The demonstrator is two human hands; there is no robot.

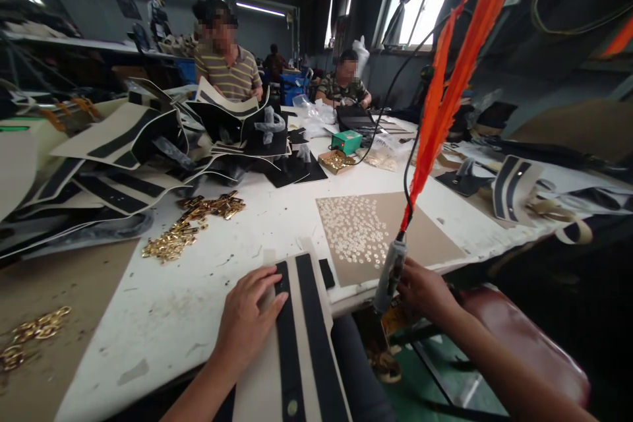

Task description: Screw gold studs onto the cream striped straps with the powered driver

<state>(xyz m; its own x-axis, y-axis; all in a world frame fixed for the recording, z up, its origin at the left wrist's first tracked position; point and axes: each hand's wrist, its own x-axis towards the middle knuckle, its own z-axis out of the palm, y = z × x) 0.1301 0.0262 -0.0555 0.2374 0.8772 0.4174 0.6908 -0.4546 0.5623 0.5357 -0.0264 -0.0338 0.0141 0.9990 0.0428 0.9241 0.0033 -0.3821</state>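
White tabletop [198, 303]: heap of gold metal fittings [192, 224]; brown card sheet [420, 237] strewn with small pale rings [356, 231]; green box [347, 141]. Stacked cream-and-black panels [113, 145] at left. Two seated people at the far end, one in a striped shirt [228, 76].

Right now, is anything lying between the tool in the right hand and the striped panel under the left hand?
Nothing visible. The right hand holds the hanging tool just right of the striped panel, which the left hand presses flat. Only bare table edge lies between them.
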